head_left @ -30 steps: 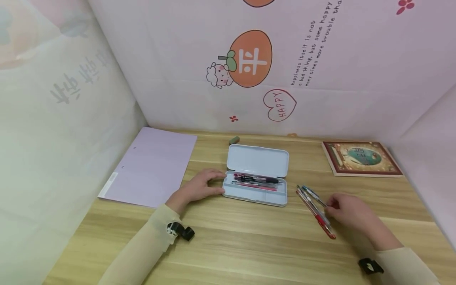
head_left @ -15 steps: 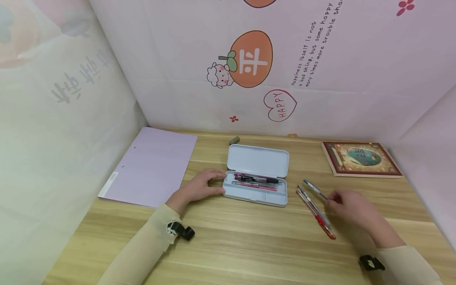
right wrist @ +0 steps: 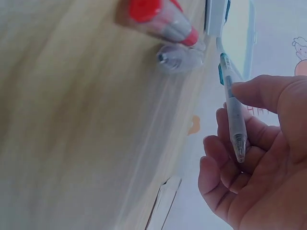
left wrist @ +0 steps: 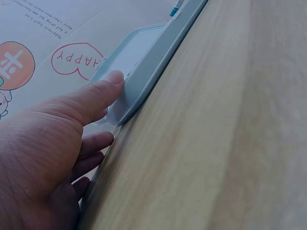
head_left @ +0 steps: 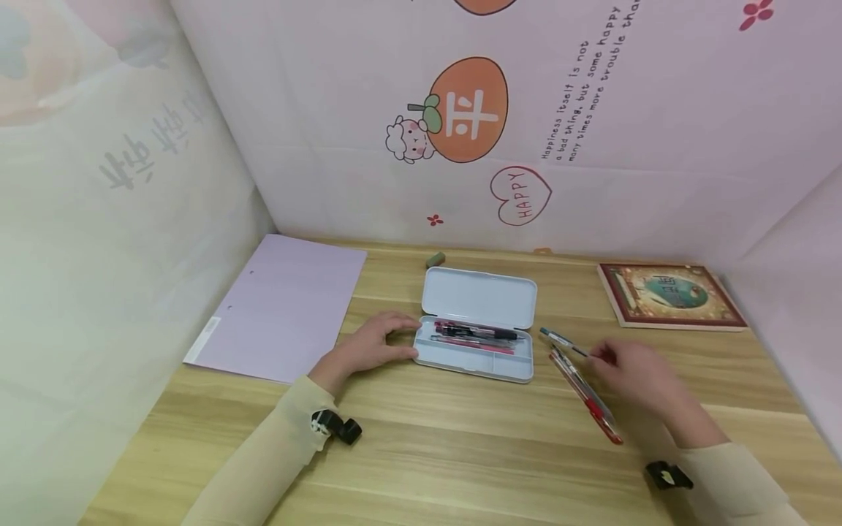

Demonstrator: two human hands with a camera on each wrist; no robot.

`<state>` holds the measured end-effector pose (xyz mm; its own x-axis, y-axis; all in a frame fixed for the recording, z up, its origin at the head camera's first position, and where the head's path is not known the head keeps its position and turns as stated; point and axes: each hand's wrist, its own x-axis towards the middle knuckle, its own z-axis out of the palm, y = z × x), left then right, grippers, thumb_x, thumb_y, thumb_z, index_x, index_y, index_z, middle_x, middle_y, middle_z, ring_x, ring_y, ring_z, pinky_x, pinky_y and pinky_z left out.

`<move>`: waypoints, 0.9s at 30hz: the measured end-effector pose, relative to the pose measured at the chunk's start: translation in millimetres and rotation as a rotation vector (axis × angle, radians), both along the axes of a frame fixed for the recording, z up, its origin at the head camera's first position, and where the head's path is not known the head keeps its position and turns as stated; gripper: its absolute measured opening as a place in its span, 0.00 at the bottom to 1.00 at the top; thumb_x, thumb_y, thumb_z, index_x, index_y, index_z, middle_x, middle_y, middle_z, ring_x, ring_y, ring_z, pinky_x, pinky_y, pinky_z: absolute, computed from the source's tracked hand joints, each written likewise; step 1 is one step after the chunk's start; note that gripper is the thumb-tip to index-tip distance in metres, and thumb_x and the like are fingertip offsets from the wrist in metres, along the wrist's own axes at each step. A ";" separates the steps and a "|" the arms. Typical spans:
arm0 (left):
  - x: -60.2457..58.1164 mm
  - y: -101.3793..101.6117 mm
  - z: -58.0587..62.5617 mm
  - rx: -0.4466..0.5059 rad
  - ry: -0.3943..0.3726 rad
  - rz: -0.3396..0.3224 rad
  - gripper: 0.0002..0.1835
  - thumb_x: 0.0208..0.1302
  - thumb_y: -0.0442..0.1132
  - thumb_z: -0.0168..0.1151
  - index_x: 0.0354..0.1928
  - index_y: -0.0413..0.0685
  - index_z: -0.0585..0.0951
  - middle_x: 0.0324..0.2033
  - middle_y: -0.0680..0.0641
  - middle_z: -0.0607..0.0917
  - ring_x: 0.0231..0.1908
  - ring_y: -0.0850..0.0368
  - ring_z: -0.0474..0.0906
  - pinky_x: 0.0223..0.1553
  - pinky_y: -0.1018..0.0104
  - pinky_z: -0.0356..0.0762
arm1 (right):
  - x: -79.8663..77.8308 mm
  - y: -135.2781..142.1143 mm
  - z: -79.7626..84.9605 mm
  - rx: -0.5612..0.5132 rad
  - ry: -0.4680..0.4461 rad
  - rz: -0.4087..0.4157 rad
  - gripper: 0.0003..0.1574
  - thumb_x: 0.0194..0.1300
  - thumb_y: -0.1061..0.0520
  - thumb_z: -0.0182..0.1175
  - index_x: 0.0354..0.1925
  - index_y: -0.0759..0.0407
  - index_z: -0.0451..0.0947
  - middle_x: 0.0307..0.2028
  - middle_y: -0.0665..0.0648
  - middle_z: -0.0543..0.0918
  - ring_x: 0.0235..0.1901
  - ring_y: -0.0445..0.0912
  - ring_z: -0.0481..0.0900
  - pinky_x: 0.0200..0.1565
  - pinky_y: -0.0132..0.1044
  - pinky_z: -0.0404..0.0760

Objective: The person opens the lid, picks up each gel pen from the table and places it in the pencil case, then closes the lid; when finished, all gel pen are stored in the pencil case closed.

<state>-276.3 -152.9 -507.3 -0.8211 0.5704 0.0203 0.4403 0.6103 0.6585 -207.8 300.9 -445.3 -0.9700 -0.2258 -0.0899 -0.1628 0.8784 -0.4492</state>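
Observation:
In the head view, a pale blue pencil case (head_left: 454,360) lies with its lid raised, several pens (head_left: 475,334) in its long rear compartment. My left hand (head_left: 371,343) holds its left end, thumb at the near corner and forefinger at the far one; the left wrist view shows the thumb (left wrist: 103,96) against the case wall. Between thumb and fingers, my right hand (head_left: 638,372) pinches a clear ballpoint pen (right wrist: 235,112) with a teal end, which points toward the case. Just below it, a red-capped pen (head_left: 597,410) and a clear pen (head_left: 579,376) lie side by side on the table.
A purple folder (head_left: 283,307) lies at the left. Behind the case is a small green eraser (head_left: 435,259). A book (head_left: 671,296) with a decorated cover sits at the back right. Printed cloth walls (head_left: 329,131) border the wooden table (head_left: 421,453).
My right hand has drawn the teal-ended pen away from the other pens and moved it left toward the case. My left hand stays at the case's end.

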 end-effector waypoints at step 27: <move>1.5 0.6 1.8 0.010 -0.017 0.009 0.30 0.62 0.58 0.66 0.65 0.60 0.75 0.64 0.53 0.72 0.67 0.52 0.62 0.68 0.52 0.58 | -26.0 -56.3 7.3 -0.046 0.012 0.077 0.08 0.70 0.52 0.60 0.40 0.55 0.80 0.30 0.50 0.79 0.26 0.45 0.73 0.27 0.39 0.73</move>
